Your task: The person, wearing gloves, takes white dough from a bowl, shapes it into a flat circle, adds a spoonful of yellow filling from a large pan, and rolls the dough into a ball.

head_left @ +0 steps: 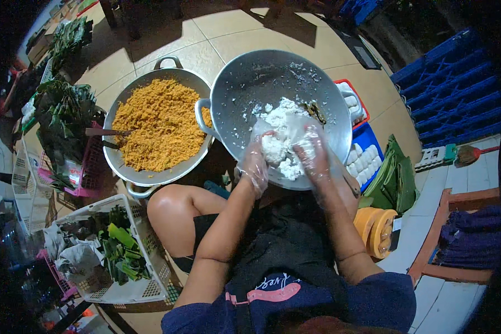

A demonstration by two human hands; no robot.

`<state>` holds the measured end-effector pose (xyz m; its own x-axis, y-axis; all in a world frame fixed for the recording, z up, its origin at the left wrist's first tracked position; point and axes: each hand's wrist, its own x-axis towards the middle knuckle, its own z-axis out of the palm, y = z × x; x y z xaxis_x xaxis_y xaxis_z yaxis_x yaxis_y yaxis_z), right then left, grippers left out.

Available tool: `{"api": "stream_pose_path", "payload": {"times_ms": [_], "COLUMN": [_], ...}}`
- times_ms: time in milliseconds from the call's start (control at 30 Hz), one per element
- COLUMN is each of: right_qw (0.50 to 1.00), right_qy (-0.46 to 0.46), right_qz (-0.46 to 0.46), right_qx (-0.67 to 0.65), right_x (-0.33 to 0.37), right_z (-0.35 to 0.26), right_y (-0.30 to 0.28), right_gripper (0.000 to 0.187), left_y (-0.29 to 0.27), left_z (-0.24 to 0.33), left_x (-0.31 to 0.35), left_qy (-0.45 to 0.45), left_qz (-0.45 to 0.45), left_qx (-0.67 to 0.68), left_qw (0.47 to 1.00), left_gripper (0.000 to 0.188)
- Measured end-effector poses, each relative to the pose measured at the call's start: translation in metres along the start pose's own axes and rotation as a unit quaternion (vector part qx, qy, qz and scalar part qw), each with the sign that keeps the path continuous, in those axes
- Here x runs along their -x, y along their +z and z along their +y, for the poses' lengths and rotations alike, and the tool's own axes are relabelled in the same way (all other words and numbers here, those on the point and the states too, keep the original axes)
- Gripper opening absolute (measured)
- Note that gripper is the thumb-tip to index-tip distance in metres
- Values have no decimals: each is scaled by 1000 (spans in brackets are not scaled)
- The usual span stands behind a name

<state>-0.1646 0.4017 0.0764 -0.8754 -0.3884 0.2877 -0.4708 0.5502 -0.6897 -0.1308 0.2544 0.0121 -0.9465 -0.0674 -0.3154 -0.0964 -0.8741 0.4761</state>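
Both my hands wear clear plastic gloves and are inside the large metal wok (247,69) in front of me. My left hand (254,161) and my right hand (314,156) curve around opposite sides of a clump of white sticky rice (274,147), gripping it between them. More loose white rice (286,111) lies under and beyond the hands, with grains stuck to the wok's wall. A dark, crumpled leaf-like piece (315,111) rests in the rice. The glove film partly veils my fingertips.
Left of the wok stands a pan (112,153) of orange crumbly filling (161,122) with a wooden spatula (103,132). At right are a blue tray (362,133) of white rolls, folded green leaves (392,178) and an orange container (367,222). A white basket (150,239) stands lower left.
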Motion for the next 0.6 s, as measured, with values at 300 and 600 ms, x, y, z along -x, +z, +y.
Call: {"api": "stream_pose_path", "payload": {"times_ms": [300, 600], "right_qw": [932, 919], "right_qy": [64, -316], "right_qz": [-215, -209], "right_qx": [284, 108], "right_x": [15, -14], "right_z": [-41, -22], "right_y": [70, 24], "right_gripper": [68, 78], "left_y": [-1, -9], "left_z": [-10, -4], "left_x": [19, 9], "left_qy": [-32, -51], "left_qz": [-172, -25], "left_qx": [190, 42], "left_qw": [966, 997], "left_gripper": [63, 55]}}
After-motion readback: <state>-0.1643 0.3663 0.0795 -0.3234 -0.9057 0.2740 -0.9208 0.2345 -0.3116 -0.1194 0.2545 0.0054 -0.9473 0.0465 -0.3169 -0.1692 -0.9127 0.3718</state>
